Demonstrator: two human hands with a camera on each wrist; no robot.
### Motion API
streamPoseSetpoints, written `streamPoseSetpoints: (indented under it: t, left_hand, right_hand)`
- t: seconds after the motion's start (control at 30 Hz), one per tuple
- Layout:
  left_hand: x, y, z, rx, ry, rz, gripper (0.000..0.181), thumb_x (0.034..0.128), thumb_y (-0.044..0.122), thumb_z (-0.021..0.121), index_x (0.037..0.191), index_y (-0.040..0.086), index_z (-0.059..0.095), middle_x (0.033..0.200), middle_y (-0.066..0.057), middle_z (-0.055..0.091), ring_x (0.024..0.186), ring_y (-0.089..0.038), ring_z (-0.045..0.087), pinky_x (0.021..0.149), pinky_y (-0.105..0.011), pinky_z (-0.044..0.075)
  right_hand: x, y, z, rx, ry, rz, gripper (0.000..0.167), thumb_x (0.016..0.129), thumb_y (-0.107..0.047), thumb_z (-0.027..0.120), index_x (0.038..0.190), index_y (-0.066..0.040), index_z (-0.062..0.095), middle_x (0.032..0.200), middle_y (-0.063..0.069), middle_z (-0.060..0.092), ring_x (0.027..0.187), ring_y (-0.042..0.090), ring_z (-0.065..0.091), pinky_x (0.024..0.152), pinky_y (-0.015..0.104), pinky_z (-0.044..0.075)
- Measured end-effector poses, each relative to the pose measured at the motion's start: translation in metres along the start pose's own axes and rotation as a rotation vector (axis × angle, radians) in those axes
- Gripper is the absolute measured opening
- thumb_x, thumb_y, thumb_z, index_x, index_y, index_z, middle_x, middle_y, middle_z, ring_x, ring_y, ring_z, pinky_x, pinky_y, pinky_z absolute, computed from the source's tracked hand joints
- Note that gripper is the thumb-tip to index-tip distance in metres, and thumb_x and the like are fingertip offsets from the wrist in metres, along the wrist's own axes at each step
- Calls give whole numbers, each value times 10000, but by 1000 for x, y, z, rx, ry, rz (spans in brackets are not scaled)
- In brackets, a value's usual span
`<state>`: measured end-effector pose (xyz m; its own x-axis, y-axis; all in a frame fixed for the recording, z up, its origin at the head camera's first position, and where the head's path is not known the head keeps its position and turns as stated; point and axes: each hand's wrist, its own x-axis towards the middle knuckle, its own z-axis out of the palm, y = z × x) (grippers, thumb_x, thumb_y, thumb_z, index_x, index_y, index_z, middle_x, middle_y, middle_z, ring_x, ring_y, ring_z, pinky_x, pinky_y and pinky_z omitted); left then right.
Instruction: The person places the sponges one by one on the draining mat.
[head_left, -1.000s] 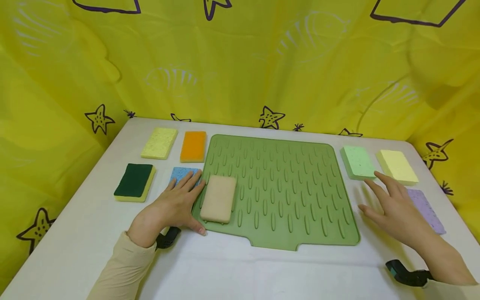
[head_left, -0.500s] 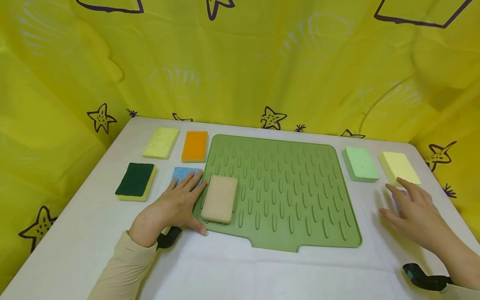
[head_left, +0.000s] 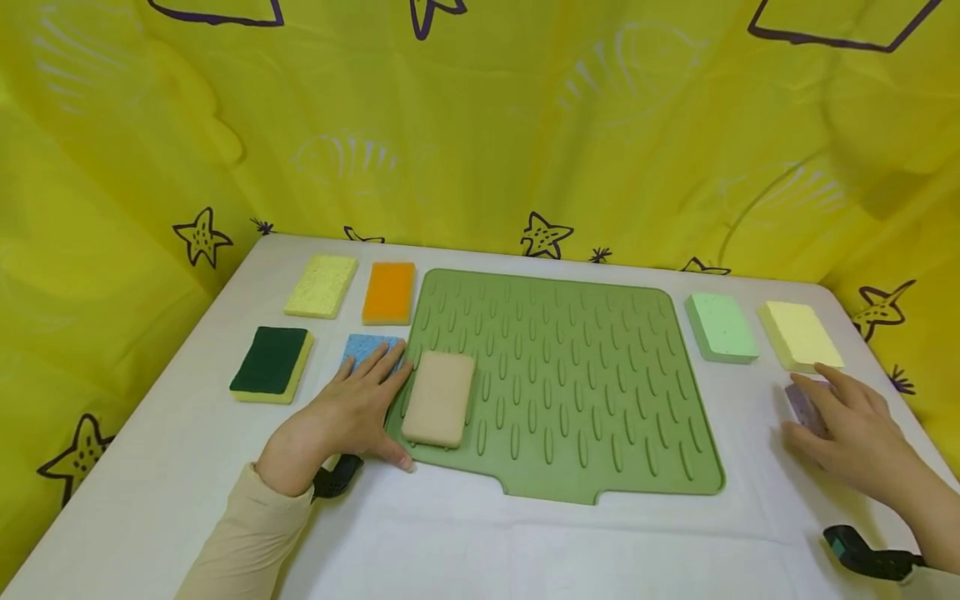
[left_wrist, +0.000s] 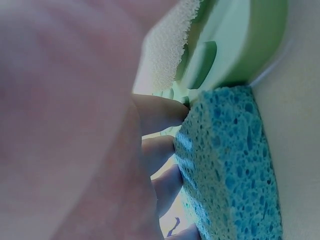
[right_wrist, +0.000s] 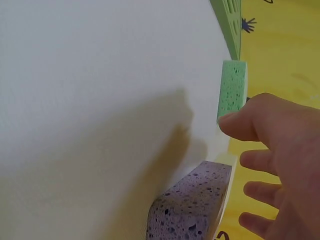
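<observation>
My left hand point(head_left: 348, 421) lies with fingers spread over the blue sponge point(head_left: 369, 344), thumb by the near left corner of the green ribbed mat point(head_left: 585, 383). In the left wrist view its fingertips rest on the top face of that sponge. A beige sponge point(head_left: 438, 398) lies on the mat beside this hand. Over at the right, my right hand point(head_left: 862, 437) hovers above the purple sponge point(head_left: 804, 407), covering much of it. The right wrist view has its fingers loosely extended, apart from the purple sponge, with nothing between them.
Left of the mat lie a yellow sponge point(head_left: 322, 286), an orange sponge point(head_left: 389, 292) and a dark green scouring sponge point(head_left: 272, 364). A mint green sponge point(head_left: 722, 327) and a pale yellow sponge point(head_left: 800, 335) lie right of it. A yellow curtain point(head_left: 480, 125) hangs behind the white table point(head_left: 525, 554).
My right hand has moved right, from near the mint green sponge to over the purple one. The left hand and the sponges have stayed in place.
</observation>
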<state>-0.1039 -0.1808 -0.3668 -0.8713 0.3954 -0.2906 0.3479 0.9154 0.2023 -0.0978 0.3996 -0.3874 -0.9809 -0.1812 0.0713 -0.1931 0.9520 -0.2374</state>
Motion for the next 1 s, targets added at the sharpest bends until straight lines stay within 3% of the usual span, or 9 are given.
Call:
streamPoseSetpoints:
  t: [0.27, 0.53, 0.7, 0.9, 1.0]
  left_hand:
    - [-2, 0, 0, -12, -6, -7, 1315, 592, 695, 826, 1564, 23, 250, 1671, -173, 70, 1536, -400, 94, 1180, -680, 124]
    - [0, 0, -1, -9, -1, 0, 1316, 593, 691, 828, 1563, 16, 248, 1670, -178, 70, 1535, -404, 93, 1178, -684, 125]
    - [1, 0, -1, -5, -2, 1, 1313, 597, 690, 828, 1564, 17, 247, 1670, -176, 69, 1535, -403, 93, 1179, -681, 126]
    - [1, 1, -2, 7, -4, 0, 1307, 599, 684, 831, 1562, 15, 251, 1669, -179, 73, 1534, -403, 98, 1179, -680, 131]
    - [0, 1, -2, 4, -8, -4, 1310, 598, 682, 832, 1563, 15, 249, 1670, -178, 69, 1535, -403, 94, 1181, -678, 128]
  right_hand:
    - [2, 12, -1, 7, -31, 8, 602, 935, -182, 627, 1385, 113, 356, 1457, 485, 158, 1244, 747, 148, 1087, 785, -14]
    - [1, 17, -1, 0, -2, -42, 558, 892, -60, 633, 1364, 104, 385, 1349, 520, 272, 1186, 699, 292, 971, 804, 174]
    - [4, 16, -9, -28, -82, 39, 591, 877, -37, 635, 1388, 100, 372, 1326, 558, 244, 1032, 740, 361, 846, 820, 307]
    - [7, 18, -18, -18, -209, 85, 632, 934, -98, 607, 1444, 108, 296, 1335, 563, 195, 1044, 753, 345, 825, 821, 331]
    - [9, 17, -20, -31, -224, 85, 631, 923, -96, 619, 1433, 109, 311, 1322, 542, 224, 1043, 732, 370, 812, 807, 352]
